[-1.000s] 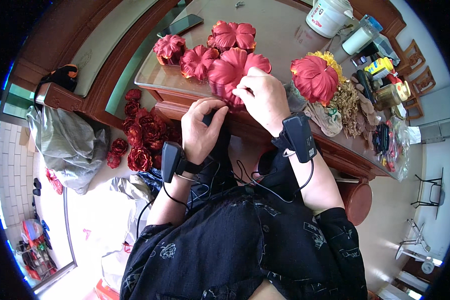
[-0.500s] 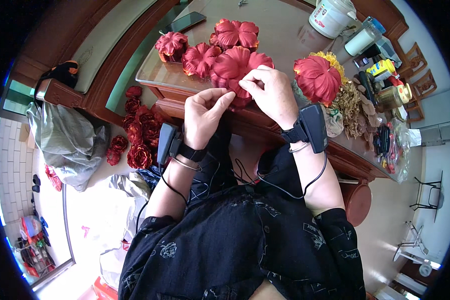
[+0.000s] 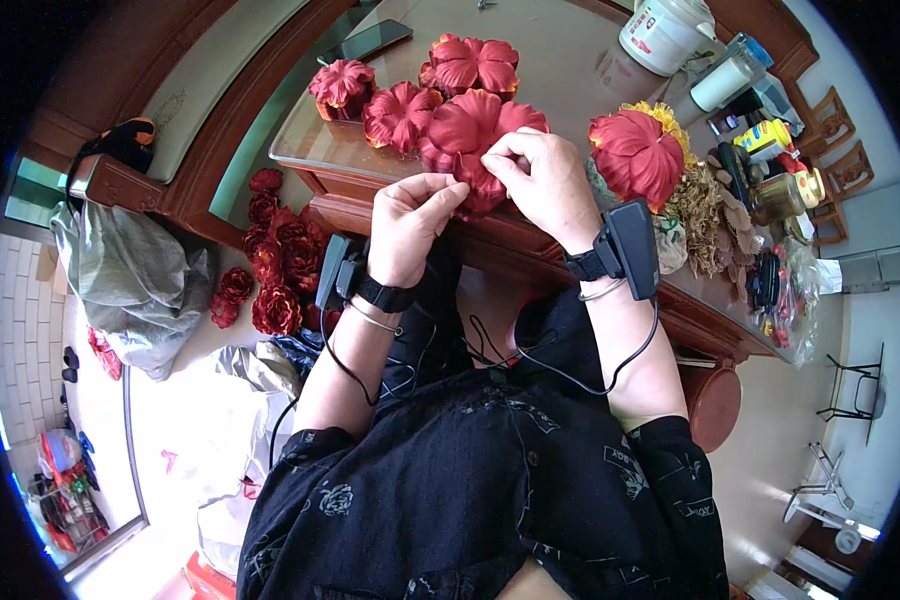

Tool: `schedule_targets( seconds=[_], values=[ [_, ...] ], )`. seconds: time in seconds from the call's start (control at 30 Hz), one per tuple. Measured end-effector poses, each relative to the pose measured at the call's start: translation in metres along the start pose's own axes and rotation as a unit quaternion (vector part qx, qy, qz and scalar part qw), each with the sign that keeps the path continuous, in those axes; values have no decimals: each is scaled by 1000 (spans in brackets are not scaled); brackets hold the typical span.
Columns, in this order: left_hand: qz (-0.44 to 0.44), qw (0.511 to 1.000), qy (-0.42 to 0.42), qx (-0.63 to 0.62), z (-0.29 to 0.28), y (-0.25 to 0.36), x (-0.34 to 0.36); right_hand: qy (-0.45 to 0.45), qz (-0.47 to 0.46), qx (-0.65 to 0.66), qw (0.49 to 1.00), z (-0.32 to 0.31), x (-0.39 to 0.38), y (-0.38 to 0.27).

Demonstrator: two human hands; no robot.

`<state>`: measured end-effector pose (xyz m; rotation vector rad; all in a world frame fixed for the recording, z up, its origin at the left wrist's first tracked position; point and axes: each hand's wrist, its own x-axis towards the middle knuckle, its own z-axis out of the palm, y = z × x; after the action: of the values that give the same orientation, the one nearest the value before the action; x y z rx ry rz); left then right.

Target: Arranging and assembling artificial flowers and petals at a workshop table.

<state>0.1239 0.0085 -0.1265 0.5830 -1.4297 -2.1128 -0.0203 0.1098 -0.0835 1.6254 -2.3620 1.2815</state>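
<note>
A group of red artificial flowers [image 3: 475,64] lies on the glass-topped table near its front edge. The nearest flower [image 3: 470,122] has broad, layered petals, one of which hangs at the table edge between my hands. My left hand [image 3: 408,222] is closed, thumb and fingertips pinching at that petal's left side. From the right, my right hand [image 3: 548,185] pinches the same flower's petals between thumb and index finger. The exact grip points are partly hidden by my fingers. Farther right, another full red flower [image 3: 638,157] rests beside a yellow one [image 3: 660,125].
A dark phone [image 3: 375,42] lies at the back left of the table [image 3: 560,60]. White container [image 3: 664,35], jars and dried brown plant material [image 3: 702,220] crowd the right side. Dark red flowers [image 3: 288,255] sit below on the left, beside a grey plastic bag [image 3: 135,285].
My left fingers have curled in more tightly, and my right fingertips have shifted slightly while staying at the nearest flower. The other flowers have not moved.
</note>
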Motion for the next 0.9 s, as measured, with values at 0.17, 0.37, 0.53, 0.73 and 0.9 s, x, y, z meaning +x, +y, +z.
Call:
schedule_targets(
  seconds=[0.17,0.37,0.53,0.73,0.9],
  values=[
    [-6,1000,4,-11,-3,-3,-3,-19,103,104,989,-4,1,-2],
    [-3,1000,11,-14,-3,-5,-6,-39,64,156,985,-11,2,-9],
    [-1,1000,6,-17,-3,-5,-6,-50,-68,-4,996,-12,-1,-4],
    [8,1000,2,-16,-3,-7,-6,-92,-38,-37,994,-18,-5,-22],
    [13,1000,2,-16,-2,-8,-6,-11,-62,-38,997,-7,-4,-15]
  ],
)
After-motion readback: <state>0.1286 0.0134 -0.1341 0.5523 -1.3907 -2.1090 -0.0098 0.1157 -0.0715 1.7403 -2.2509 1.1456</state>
